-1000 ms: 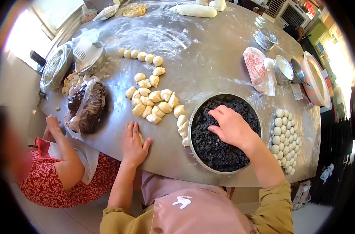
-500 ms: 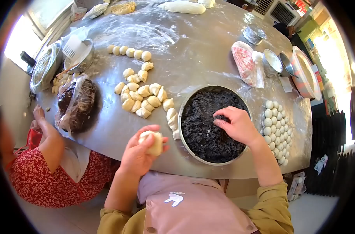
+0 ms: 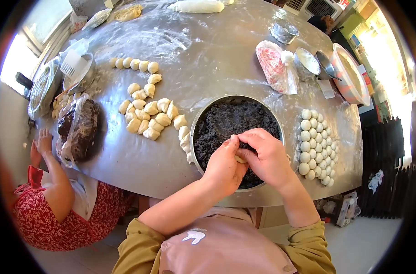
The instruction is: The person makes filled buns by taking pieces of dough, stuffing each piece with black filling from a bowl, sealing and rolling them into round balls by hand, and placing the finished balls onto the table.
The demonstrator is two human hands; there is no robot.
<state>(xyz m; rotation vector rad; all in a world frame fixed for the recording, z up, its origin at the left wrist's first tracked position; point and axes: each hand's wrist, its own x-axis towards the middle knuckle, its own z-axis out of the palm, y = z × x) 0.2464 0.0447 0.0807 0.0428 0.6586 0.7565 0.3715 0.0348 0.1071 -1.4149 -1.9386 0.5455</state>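
Observation:
Over the round metal pan [image 3: 193,137] of dark crumbly filling [image 3: 226,116], my two hands meet. My left hand [image 3: 224,166] is closed around a pale dough piece [image 3: 239,159], mostly hidden by the fingers. My right hand [image 3: 265,155] presses its thumb and fingertips in at the same piece, against the left fingers. Whether filling is inside the dough cannot be made out. Left of the pan lie cut dough pieces [image 3: 148,116], with a short row of rounder ones [image 3: 135,64] behind. To the right, finished-looking white balls [image 3: 313,146] sit in close rows.
A plastic-wrapped dark mass [image 3: 78,128] lies at left, near a co-worker's hands [image 3: 43,141]. Bowls with a slotted scraper [image 3: 72,63] stand behind it. At right are a red-and-white bag [image 3: 276,68], a metal bowl [image 3: 307,63] and a large tub [image 3: 351,75].
My left hand has moved right with the dough to above the pan. My right hand has lifted from the filling to meet it. The view has shifted slightly.

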